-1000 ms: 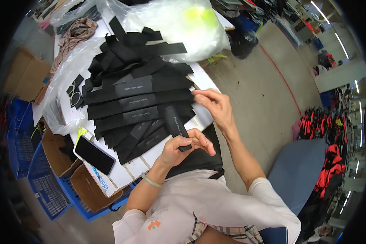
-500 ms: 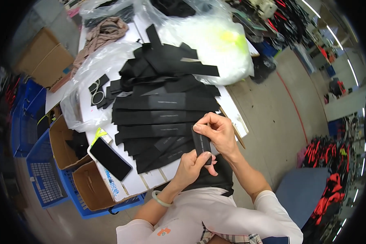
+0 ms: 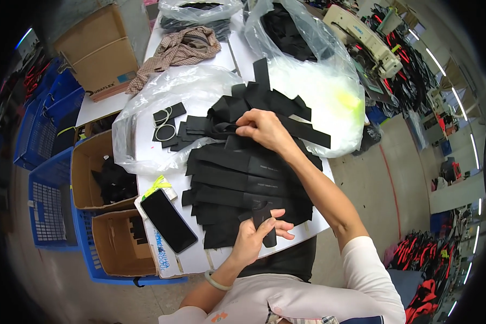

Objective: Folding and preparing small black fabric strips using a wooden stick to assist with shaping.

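My left hand [image 3: 248, 237] grips a folded black fabric strip [image 3: 263, 216] between thumb and fingers at the table's near side, its other fingers pointing right. Farther away, my right hand [image 3: 265, 129] reaches over the heap and pinches the edge of another black strip [image 3: 224, 128]; its fingertips are partly hidden by the fabric. Overlapping black strips [image 3: 221, 175] lie fanned in rows between my hands, several with a greyish printed band in the middle. Behind them is a looser tangle of black strips [image 3: 262, 75].
A phone [image 3: 169, 220] lies at the white table's left edge, near pale ring-shaped loops [image 3: 165, 127] on black pieces. Clear plastic bags [image 3: 318, 102] cover the far side. Cardboard boxes [image 3: 119, 256] with black pieces and blue crates [image 3: 38, 189] stand left. A sewing machine [image 3: 362, 40] is far right.
My right hand has left the strip held by my left hand and moved up and left to the far heap. My left hand keeps the folded strip. The view has shifted.
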The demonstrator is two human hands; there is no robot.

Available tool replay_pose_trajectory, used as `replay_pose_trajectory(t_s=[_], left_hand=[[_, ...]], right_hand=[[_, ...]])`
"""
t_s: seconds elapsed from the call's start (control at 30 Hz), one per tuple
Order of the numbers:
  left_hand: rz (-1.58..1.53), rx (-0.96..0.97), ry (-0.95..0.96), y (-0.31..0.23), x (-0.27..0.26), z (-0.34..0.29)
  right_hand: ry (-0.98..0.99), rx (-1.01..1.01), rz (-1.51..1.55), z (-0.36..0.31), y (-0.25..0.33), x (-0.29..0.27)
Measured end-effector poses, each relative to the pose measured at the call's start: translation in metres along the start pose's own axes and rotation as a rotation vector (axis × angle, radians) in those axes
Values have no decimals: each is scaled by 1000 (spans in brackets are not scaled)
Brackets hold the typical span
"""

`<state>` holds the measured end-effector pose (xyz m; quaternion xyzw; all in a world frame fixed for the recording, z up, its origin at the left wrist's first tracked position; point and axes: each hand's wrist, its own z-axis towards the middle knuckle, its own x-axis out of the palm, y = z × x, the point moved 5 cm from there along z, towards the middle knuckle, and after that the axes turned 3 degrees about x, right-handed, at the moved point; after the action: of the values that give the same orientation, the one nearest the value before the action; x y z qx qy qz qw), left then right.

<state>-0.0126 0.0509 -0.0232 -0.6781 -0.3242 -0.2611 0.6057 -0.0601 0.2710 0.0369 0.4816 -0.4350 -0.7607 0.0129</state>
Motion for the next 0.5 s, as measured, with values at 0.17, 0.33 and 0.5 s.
replay_pose_trajectory(t_s=[0.17,0.33,0.5], left_hand=[[33,105,-34,-10,-15,-3],[-69,171,-13,-27,-12,4],[-106,243,-75,-42,-10,16]], right_hand=[[-35,-99,-449,13,-2,15],[-85,105,-53,13,-4,-21],[55,-187,-262,-19,-1,-9]])
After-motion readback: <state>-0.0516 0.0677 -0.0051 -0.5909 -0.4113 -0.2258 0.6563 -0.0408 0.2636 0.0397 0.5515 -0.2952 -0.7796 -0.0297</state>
